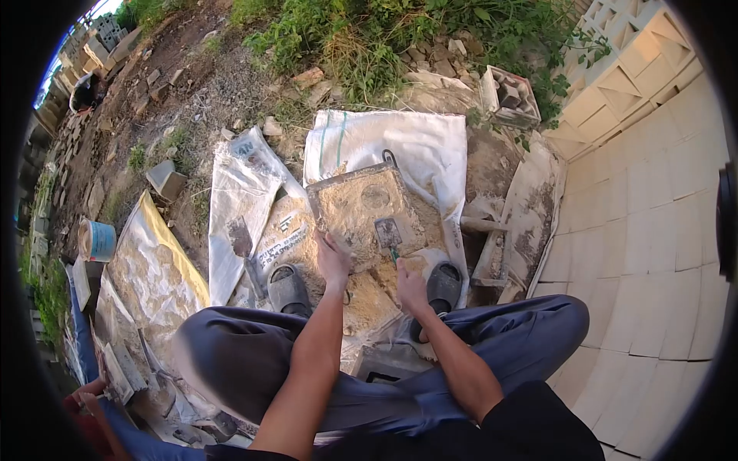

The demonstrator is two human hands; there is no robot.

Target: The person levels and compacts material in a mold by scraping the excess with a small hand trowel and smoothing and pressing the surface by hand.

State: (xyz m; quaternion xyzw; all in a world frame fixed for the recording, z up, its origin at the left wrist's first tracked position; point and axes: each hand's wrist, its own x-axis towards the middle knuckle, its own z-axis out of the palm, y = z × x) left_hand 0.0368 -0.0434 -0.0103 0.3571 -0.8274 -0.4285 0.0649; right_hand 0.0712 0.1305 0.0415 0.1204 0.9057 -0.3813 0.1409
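White sack (240, 184), blurred lettering (247, 147), green-handled trowel (387, 230) in right grip (412, 286)

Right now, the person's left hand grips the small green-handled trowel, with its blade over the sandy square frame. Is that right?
Not quite: the head view shows the right hand gripping the small green-handled trowel, not the left. Its blade is indeed over the sandy square frame.

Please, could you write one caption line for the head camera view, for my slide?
Left hand near a frame of sand-coloured material while the right hand grips a small, green-handled trowel.
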